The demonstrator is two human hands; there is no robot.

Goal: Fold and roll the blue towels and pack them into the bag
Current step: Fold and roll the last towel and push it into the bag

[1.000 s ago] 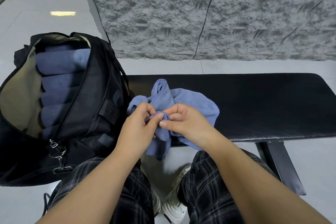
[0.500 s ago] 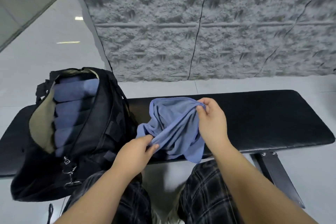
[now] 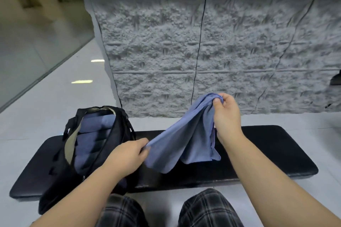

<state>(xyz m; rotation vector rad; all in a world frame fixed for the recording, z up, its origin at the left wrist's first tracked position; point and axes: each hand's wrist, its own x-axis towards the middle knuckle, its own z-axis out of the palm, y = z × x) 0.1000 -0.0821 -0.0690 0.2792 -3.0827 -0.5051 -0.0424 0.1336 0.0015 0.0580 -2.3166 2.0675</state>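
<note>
Lifted higher than before, the blue towel (image 3: 184, 140) hangs stretched above the black bench (image 3: 267, 151), right hand (image 3: 226, 114) pinching its top corner, left hand (image 3: 127, 155) gripping its lower edge beside the open backpack (image 3: 60, 177) of rolled towels (image 3: 92, 140).

Rough grey stone wall (image 3: 221, 51), glossy pale floor (image 3: 46, 112), black padded bench (image 3: 267, 153)
</note>
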